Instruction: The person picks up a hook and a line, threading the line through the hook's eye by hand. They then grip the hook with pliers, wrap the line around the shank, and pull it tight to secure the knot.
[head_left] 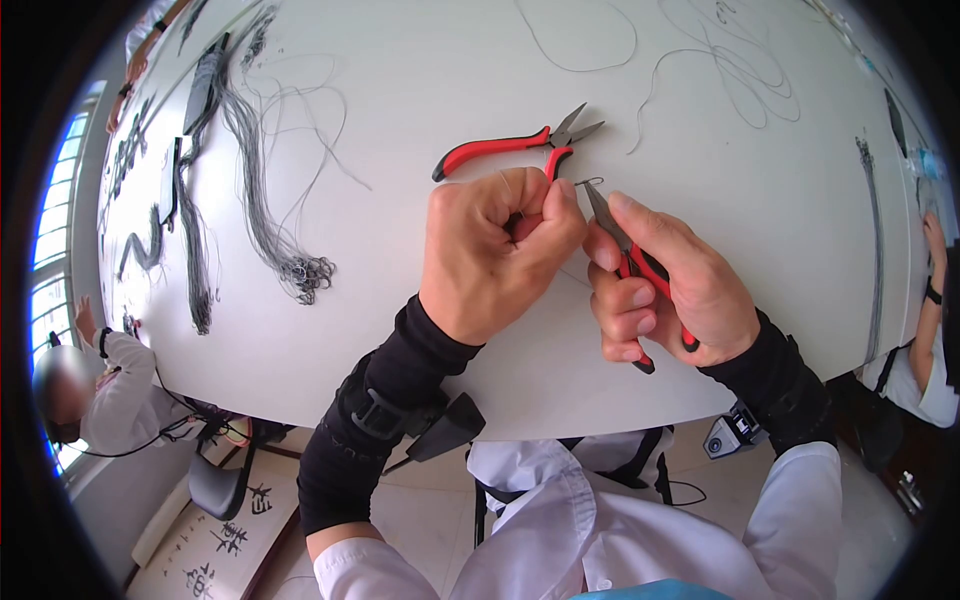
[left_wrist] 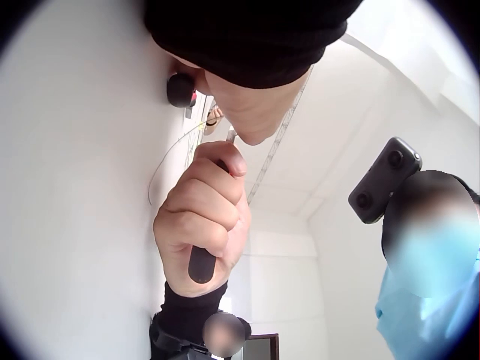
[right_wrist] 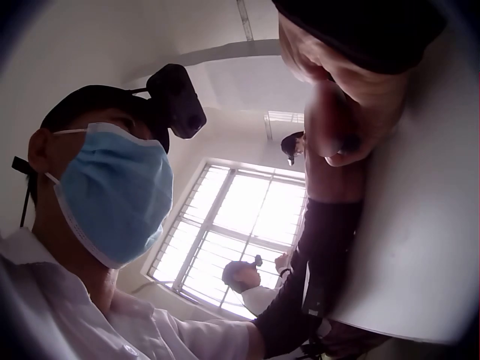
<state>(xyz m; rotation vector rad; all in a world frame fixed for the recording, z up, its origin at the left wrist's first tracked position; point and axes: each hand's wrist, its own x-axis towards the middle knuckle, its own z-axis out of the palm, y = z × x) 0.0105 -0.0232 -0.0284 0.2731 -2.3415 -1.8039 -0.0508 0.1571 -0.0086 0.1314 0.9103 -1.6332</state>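
My left hand pinches a thin grey wire between thumb and forefinger; its small bent loop sticks out past the thumb tip. In my right hand is a pair of needle-nose pliers with red and black handles, gripped in the palm with the fingers wrapped round. Their narrow tips stand right at the loop. A second pair of pliers lies spread on the white table, just beyond my left hand, which partly hides one handle. In the left wrist view, the wire curves away towards the tabletop.
Bundles of grey wires with looped ends lie on the left of the table. Loose wire coils are at the back, and a long wire bundle at the right. Other people sit at both sides.
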